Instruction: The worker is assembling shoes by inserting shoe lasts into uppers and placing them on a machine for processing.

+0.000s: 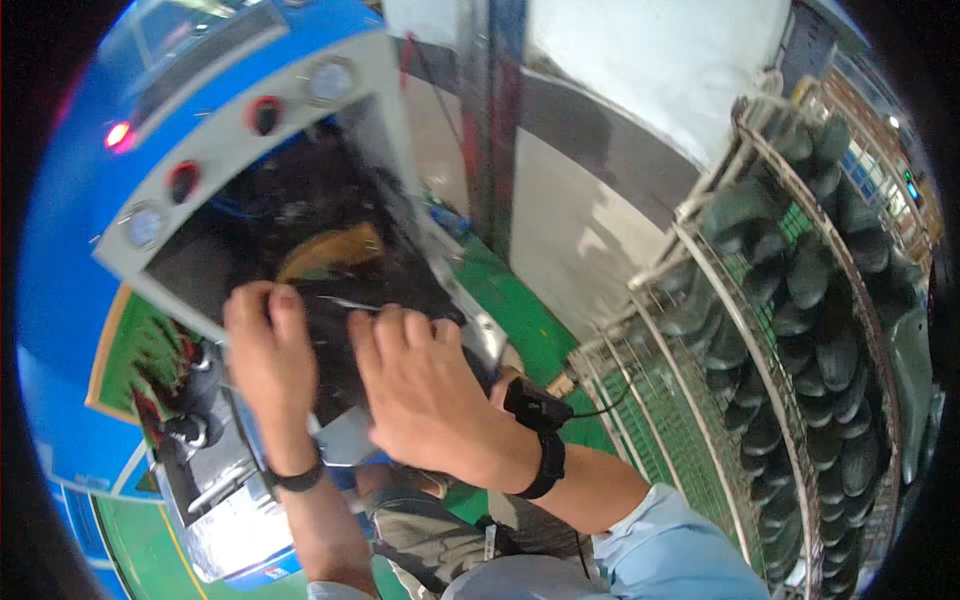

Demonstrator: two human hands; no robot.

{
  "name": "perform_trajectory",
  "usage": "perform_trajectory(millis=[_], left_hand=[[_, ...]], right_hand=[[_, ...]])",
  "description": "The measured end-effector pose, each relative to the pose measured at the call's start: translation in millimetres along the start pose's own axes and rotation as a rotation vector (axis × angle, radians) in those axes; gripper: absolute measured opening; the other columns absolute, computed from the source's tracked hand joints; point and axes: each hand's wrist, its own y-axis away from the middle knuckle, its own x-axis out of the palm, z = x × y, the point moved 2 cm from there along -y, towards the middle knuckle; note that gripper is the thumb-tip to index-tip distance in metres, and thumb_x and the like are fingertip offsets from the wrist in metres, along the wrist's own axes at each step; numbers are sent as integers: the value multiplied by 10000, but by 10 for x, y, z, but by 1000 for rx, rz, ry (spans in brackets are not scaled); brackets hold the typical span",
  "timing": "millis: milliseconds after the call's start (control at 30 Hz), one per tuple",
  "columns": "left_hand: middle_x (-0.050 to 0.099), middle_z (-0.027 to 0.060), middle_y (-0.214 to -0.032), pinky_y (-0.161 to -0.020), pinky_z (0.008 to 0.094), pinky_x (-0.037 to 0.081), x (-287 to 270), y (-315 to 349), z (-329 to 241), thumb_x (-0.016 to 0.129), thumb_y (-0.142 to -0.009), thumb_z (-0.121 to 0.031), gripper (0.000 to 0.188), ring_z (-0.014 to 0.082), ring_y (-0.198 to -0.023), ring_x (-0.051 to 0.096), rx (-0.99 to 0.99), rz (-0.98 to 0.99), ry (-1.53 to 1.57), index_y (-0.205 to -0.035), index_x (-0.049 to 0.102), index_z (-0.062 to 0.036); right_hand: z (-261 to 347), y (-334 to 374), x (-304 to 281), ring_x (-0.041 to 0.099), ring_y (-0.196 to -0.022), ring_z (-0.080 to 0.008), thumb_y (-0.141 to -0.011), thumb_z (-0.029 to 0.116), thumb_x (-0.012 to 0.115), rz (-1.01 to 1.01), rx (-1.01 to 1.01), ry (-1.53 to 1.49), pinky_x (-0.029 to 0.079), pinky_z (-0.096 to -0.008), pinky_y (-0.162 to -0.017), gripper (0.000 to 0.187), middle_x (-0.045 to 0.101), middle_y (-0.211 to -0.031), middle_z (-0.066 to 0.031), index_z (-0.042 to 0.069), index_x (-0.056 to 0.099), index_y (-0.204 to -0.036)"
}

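Note:
At the dark opening (230, 235) of a blue machine with a grey frame, both my hands are held side by side. My left hand (268, 345) is on the left, its fingers curled forward and slightly blurred. My right hand (415, 385) bends its fingers down over dark material, with the fingertips hidden. A thin pale strip (350, 303) shows by the right hand's fingers; I cannot tell whether it is held. Beyond the hands lies a curved tan piece (335, 252) inside the opening. What either hand grips cannot be made out.
Round gauges (330, 78) and black knobs with red rings (265, 115) line the machine's frame. To the right stands a wire rack (690, 260) packed with dark, sole-shaped pieces (800, 270). A black device with a cable (535, 400) is near my right wrist. The floor (500, 290) is green.

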Motion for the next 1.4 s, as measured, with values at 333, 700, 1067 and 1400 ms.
perform_trajectory(millis=[333,700,1067,1400], left_hand=[[691,229,-967,-794,522,531,438,-763,-875,564,-911,-363,374,432,-918,669,129,426,-590,-1007,689,-24],[592,172,-892,-820,475,473,-754,1089,-371,653,-811,-163,218,374,-889,587,104,-5,-40,-937,578,-2],[621,161,-1322,-1014,424,503,-754,2732,494,372,-1007,-665,776,269,-1190,617,-1313,650,1589,-1327,548,20],[610,131,-1227,-959,374,512,-844,3361,849,690,-758,-8,647,247,-1084,625,-1297,595,1458,-1356,446,28]], right_hand=[[-379,12,-1,564,-817,-319,-637,394,837,20,185,-418,519,-378,-650,972,549,-989,-240,-184,472,-1327],[184,1324,298,564,-806,-336,-743,268,762,-211,-38,-346,460,-472,-689,642,541,-959,-178,-47,562,-1266],[110,2230,-217,502,-1035,-394,-549,306,902,245,-380,-166,438,-532,-879,860,479,-1175,-187,92,568,-1312],[242,878,438,470,-1369,-384,-951,230,700,287,464,-2007,423,-509,-1104,1002,354,-1545,-227,97,-34,-1620]])
